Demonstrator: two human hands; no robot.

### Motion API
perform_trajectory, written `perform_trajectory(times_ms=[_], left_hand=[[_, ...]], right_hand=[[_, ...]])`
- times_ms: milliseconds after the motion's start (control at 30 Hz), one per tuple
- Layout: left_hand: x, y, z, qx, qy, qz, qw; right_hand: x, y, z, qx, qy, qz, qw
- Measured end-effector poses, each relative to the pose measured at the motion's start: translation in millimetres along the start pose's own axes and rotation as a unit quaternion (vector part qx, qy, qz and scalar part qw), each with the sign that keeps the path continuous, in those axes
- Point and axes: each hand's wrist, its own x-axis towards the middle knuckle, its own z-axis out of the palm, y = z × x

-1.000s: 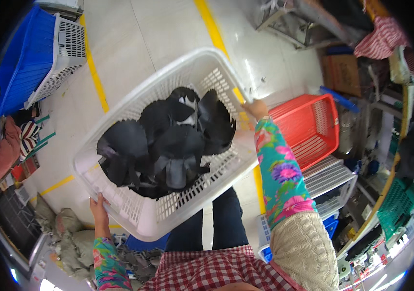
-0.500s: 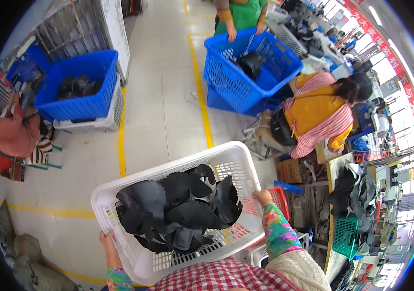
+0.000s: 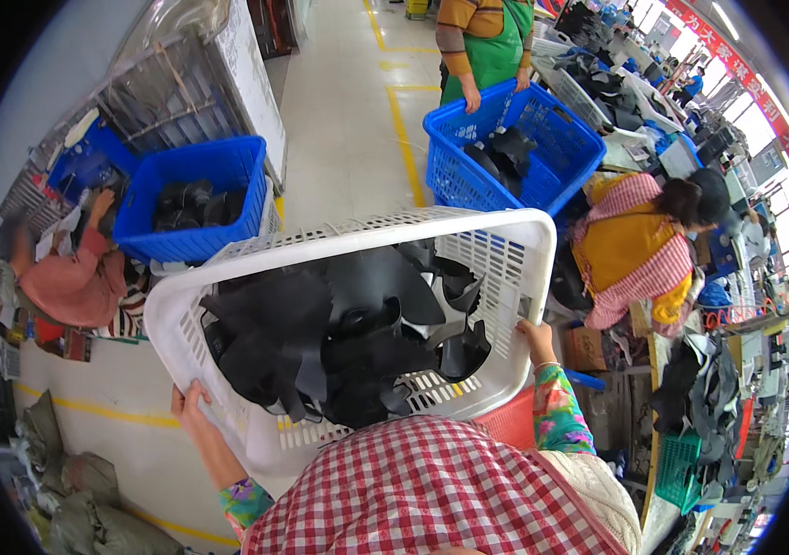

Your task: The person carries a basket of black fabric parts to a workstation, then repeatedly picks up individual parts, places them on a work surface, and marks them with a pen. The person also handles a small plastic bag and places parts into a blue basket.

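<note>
A white plastic basket (image 3: pixel 542 268) with slotted walls is held up in front of my body, its far side raised. Inside it lies a heap of black, curved cut pieces (image 3: pixel 357 287), perhaps leather or a similar sheet material. My left hand (image 3: pixel 193 407) grips the basket's left side near the close corner. On the opposite side, my right hand (image 3: pixel 535 340) has its fingers closed at the rim. Parts of the fingers of both hands are hidden behind the basket's edge.
Ahead to the right, a person in a green apron (image 3: pixel 492 51) holds a blue crate (image 3: pixel 468 190) with black pieces. A seated worker (image 3: pixel 630 245) is at the right. At left stand another blue crate (image 3: pixel 251 185) and a seated person (image 3: pixel 71 282). Sacks (image 3: pixel 89 490) lie lower left.
The white basket has come up closer to me, its far side tilting higher, with both hands still on it. The surroundings have shifted rightward in view.
</note>
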Motion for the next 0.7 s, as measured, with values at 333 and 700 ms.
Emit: perform_trajectory(times_ms=[333, 700], left_hand=[[157.1, 100.8, 155.9, 0.011, 0.050, 0.063, 0.997], [380.9, 97.7, 301.5, -0.004, 0.049, 0.077, 0.996]], right_hand=[[166.6, -198.1, 144.4, 0.092, -0.065, -0.045, 0.993], [317.2, -354.9, 292.8, 0.115, -0.022, -0.018, 0.993]])
